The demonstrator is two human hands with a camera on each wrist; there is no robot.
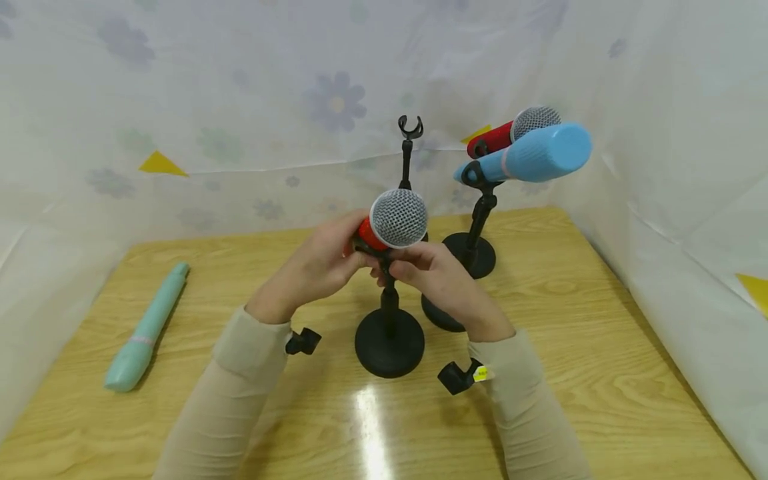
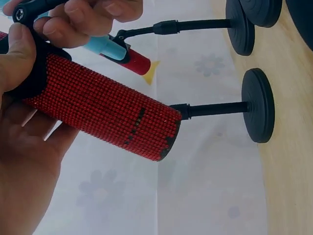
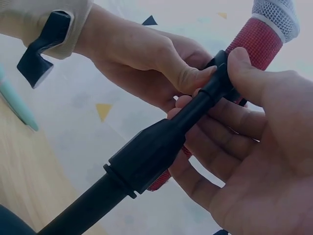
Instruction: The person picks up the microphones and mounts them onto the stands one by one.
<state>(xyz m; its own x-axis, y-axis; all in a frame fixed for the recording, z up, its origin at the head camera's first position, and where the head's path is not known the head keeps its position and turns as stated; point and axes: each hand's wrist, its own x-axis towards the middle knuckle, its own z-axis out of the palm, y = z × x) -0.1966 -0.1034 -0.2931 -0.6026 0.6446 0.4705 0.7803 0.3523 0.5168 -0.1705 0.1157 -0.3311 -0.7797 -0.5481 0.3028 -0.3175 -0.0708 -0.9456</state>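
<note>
A red microphone [image 1: 371, 233] with a silver mesh head [image 1: 399, 218] lies tilted in the clip of a black microphone stand [image 1: 390, 343], its head toward me. My left hand [image 1: 321, 257] grips the microphone at the clip from the left. In the left wrist view its thumb presses on the black clip [image 2: 36, 73], and the studded red microphone body [image 2: 107, 107] extends past the palm. From the other side my right hand [image 1: 444, 277] holds the stand's neck just under the clip. The right wrist view shows the right thumb [image 3: 239, 61] at the clip joint, fingers behind the pole [image 3: 146, 152].
A teal microphone [image 1: 147, 327] lies on the table [image 1: 240, 413] at left. Behind my hands rises a stand with a bare clip [image 1: 411, 127]. To the right, a blue microphone [image 1: 540, 153] and another red microphone [image 1: 495, 139] rest on stands. Patterned sheets [image 1: 240, 87] enclose the table.
</note>
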